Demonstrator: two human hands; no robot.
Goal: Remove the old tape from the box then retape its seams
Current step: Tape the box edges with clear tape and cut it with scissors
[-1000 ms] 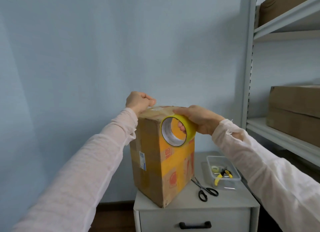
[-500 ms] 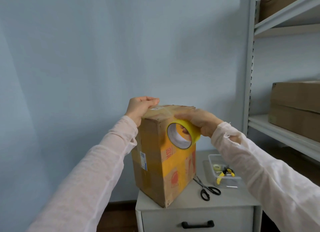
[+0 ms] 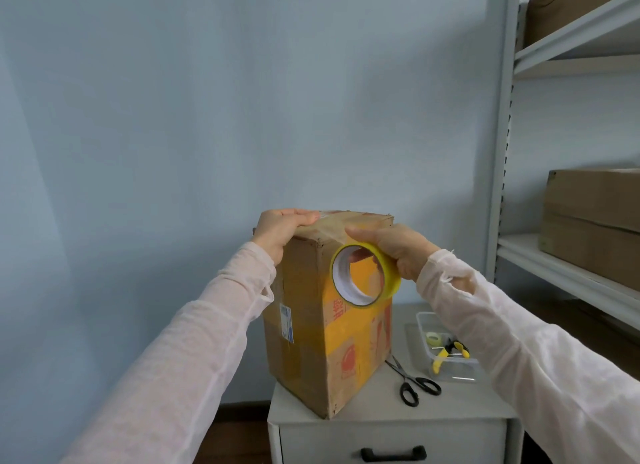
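A tall brown and yellow cardboard box (image 3: 311, 339) stands on end on a small grey cabinet (image 3: 391, 418). My left hand (image 3: 278, 228) lies on the box's top left edge, fingers pressing a clear strip of tape down on the top. My right hand (image 3: 398, 247) grips a yellow roll of tape (image 3: 389, 271) beside the upper right face of the box, thumb on the outer rim and fingers through the core. The tape strip runs from the roll up over the top edge toward my left hand.
Black scissors (image 3: 412, 382) lie on the cabinet right of the box. A clear plastic tray (image 3: 446, 349) holds a small tape roll and yellow-handled pliers. A metal shelf rack (image 3: 502, 152) with brown cartons stands at the right. A blue wall is behind.
My right hand has carried the roll a little right and down off the top edge, drawing out tape. My left hand's fingers have flattened onto the box top. The view has shifted slightly.
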